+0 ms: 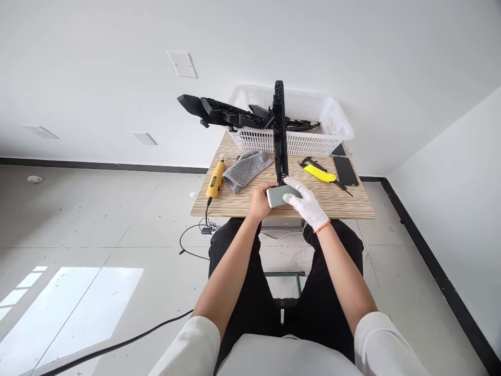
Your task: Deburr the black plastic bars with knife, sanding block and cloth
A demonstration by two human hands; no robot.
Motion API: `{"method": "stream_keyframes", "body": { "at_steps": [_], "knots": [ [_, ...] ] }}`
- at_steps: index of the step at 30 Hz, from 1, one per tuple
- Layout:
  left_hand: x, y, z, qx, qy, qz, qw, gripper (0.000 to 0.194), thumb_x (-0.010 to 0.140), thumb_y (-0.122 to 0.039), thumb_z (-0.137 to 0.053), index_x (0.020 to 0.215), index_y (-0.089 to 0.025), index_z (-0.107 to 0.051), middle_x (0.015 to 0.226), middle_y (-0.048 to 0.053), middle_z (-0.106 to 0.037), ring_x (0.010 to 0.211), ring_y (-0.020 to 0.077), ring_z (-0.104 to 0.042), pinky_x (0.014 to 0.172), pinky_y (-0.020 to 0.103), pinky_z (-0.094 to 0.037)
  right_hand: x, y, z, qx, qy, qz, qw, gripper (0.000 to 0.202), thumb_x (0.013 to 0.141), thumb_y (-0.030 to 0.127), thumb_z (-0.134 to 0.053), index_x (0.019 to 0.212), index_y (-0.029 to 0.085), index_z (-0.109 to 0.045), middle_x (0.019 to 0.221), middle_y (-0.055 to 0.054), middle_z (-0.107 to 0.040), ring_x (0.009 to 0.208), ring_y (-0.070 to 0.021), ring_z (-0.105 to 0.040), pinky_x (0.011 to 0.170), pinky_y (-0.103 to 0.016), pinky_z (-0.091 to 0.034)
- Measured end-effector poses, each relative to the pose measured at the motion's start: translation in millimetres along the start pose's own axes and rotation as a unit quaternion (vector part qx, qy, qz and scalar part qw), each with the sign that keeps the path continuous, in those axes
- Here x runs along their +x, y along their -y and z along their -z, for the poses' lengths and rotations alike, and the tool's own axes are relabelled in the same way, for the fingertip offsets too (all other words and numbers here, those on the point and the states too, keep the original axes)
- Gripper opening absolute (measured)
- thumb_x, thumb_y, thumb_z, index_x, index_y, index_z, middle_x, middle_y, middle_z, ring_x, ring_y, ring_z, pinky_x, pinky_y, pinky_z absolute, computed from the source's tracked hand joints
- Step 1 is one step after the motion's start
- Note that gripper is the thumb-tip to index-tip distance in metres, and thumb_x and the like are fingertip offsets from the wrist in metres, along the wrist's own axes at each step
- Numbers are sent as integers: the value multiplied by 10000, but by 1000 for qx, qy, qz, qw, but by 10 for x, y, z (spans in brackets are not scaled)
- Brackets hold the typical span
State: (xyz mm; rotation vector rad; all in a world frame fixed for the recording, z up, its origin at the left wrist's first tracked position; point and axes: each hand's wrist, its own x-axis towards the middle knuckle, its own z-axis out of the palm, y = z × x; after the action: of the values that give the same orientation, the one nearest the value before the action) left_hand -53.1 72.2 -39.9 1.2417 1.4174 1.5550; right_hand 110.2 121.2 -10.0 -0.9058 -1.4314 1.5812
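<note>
My bare left hand (261, 202) closes round the near end of a long black plastic part (279, 130). The part runs away from me over the table, and its far end lies across the white basket's rim. In a white knit glove with an orange cuff, my right hand (307, 202) grips a grey-green sharpening stone (278, 195) with a white side face. The stone sits over the part's near end and hides it, along with some left fingertips. Whether stone and part touch, I cannot tell.
A white plastic basket (336, 128) holds more black plastic parts (230, 115), one jutting out left. On the table (250, 209) lie a yellow rotary tool (215, 180) with its cord, a grey cloth (246, 169), a yellow utility knife (320, 173), black calipers (311, 163) and a phone (346, 171).
</note>
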Motion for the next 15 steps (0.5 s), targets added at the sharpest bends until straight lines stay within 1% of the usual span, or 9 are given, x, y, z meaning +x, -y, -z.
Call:
{"method": "stream_keyframes", "body": {
  "at_steps": [1, 2, 4, 5, 7, 9, 10, 12, 15],
  "knots": [
    [-3, -2, -3, -3, 4, -1, 1000, 553, 539, -349, -903, 1002, -108, -722, 954, 118, -762, 896, 285, -718, 800, 376, -574, 4, -7, 24, -16, -1, 12, 1000, 518, 672, 299, -792, 1181, 258, -699, 1103, -14, -651, 821, -93, -556, 666, -191, -485],
    [-9, -7, -6, -4, 8, -2, 1000, 540, 551, -350, -902, 1000, -112, -719, 953, 115, -761, 899, 283, -718, 809, 377, -573, 15, -19, 50, -23, -22, 20, 999, 509, 683, 313, -784, 1182, 260, -696, 1099, -13, -649, 800, -87, -552, 644, -187, -476],
    [-31, -27, -18, -6, 17, 1, 1000, 490, 608, -360, -881, 1004, -127, -710, 971, 109, -759, 922, 273, -717, 832, 379, -573, 49, -55, 98, 9, -90, 10, 996, 535, 728, 370, -740, 1247, 278, -649, 1049, 0, -638, 661, -53, -495, 529, -175, -413],
    [-46, -41, -26, -9, 20, 1, 1000, 467, 636, -368, -868, 1006, -135, -705, 984, 106, -757, 933, 267, -716, 841, 379, -573, 66, -76, 112, 43, -111, -5, 993, 574, 738, 390, -726, 1291, 289, -611, 1015, 11, -629, 593, -36, -449, 478, -170, -367],
    [-88, -69, -48, -13, 31, -7, 999, 434, 670, -384, -851, 1000, -146, -699, 1009, 100, -750, 959, 257, -708, 858, 376, -569, 85, -114, 113, 119, -101, -26, 987, 679, 713, 394, -752, 1352, 307, -539, 963, 34, -613, 536, -20, -399, 443, -164, -321],
    [-141, -83, -89, -10, 52, -19, 998, 404, 698, -395, -835, 995, -156, -700, 1019, 95, -742, 970, 249, -697, 857, 369, -564, 88, -139, 82, 180, -62, -25, 981, 742, 658, 357, -806, 1340, 309, -519, 932, 46, -612, 560, -27, -442, 476, -164, -367],
    [-171, -83, -118, 0, 66, -27, 997, 393, 707, -398, -830, 993, -161, -703, 1026, 96, -735, 978, 247, -690, 845, 363, -561, 87, -145, 61, 198, -49, -19, 979, 734, 628, 335, -830, 1300, 301, -536, 912, 50, -616, 590, -38, -479, 511, -170, -407],
    [-224, -78, -191, 32, 93, -47, 994, 376, 713, -403, -826, 986, -173, -711, 1053, 105, -710, 993, 248, -673, 791, 345, -559, 96, -143, 24, 210, -43, -22, 977, 611, 585, 315, -860, 1133, 258, -596, 832, 51, -620, 638, -68, -538, 578, -196, -472],
    [-244, -112, -284, 66, 146, -70, 985, 361, 689, -401, -842, 960, -193, -725, 1120, 129, -653, 1052, 269, -646, 729, 333, -559, 152, -104, 15, 216, -58, -91, 970, 429, 562, 346, -876, 857, 192, -606, 730, 18, -630, 686, -124, -614, 637, -251, -539]
  ]
}}
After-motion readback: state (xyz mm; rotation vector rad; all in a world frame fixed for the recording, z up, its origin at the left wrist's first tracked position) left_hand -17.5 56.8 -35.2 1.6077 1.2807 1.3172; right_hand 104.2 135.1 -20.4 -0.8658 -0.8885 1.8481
